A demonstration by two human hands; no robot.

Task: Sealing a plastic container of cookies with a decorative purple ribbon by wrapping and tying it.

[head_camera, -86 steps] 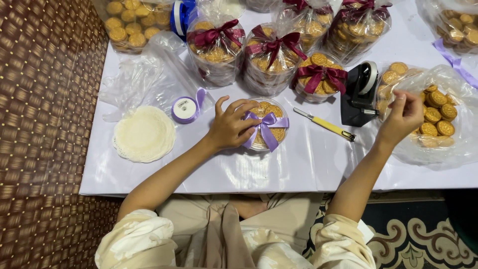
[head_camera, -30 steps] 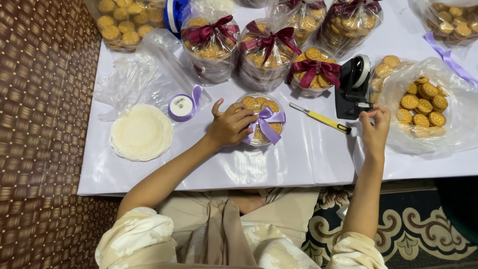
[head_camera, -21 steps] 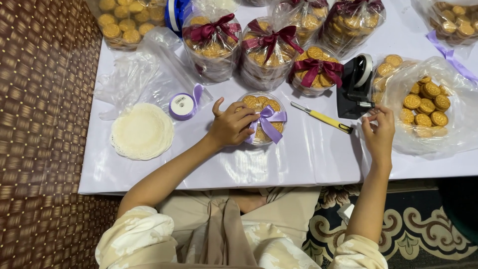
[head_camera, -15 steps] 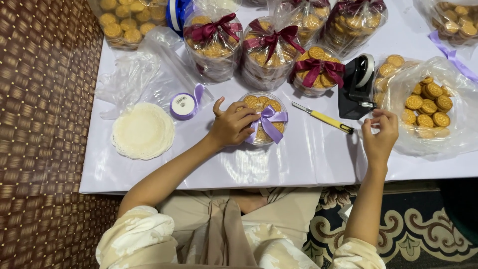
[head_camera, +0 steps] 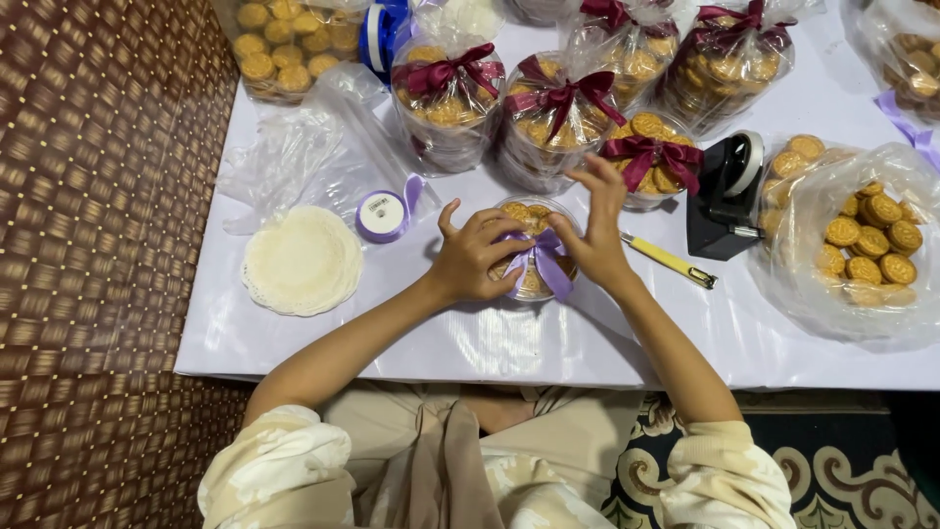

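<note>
White surface: a low table (head_camera: 323,338) under a shiny white plastic cover, seen from the head camera; woven brown matting lies to its left, a dark patterned carpet under its near right edge.
Task thing: a round clear cookie tub (head_camera: 532,247) with a lilac ribbon bow (head_camera: 541,263) on its lid, near the table's front middle, between both hands.
Left hand (head_camera: 472,257): fingers curled over the tub's left side, thumb raised, pressing on the lid and ribbon.
Right hand (head_camera: 593,230): palm against the tub's right side, lower fingers at the bow, index and middle fingers lifted and spread; whether it pinches the ribbon cannot be told.
Left of the tub: a lilac ribbon spool (head_camera: 383,216) and a stack of white paper doilies (head_camera: 302,261), beside crumpled clear bags (head_camera: 294,162).
Right of the tub: a yellow utility knife (head_camera: 670,261), a black tape dispenser (head_camera: 725,196), an open bag of loose cookies (head_camera: 867,250).
Back row: wrapped cookie tubs with maroon bows (head_camera: 558,108).
</note>
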